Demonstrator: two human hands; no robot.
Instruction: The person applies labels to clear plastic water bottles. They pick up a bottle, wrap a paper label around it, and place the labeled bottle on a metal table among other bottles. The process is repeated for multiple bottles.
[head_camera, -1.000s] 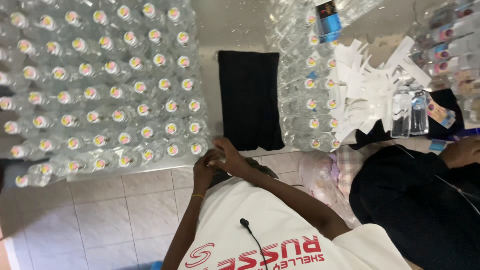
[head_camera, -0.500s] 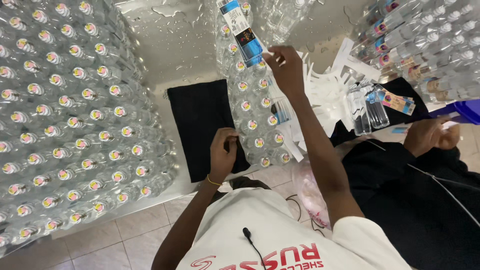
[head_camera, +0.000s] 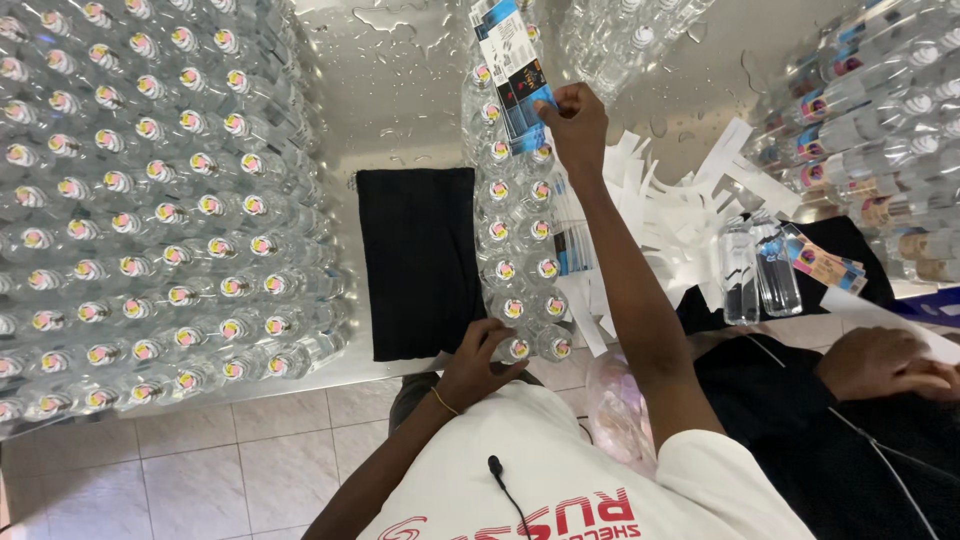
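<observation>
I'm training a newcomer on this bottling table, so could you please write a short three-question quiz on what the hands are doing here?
1. True or false: the right hand grips the stack of blue-and-black labels.
2. The left hand touches: A) the black cloth, B) a capped bottle, C) the paper strips?
3. What surface do the bottles stand on?

Key: 1 true; 2 B; 3 a wet metal table.

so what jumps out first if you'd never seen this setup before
The mass of clear bottles with pink-and-yellow caps fills the wet metal table on the left, packed in tight rows. In the middle, the right hand pinches a stack of blue-and-black labels above a narrower cluster of bottles, while the left hand touches that cluster's near end beside a black cloth.
</observation>
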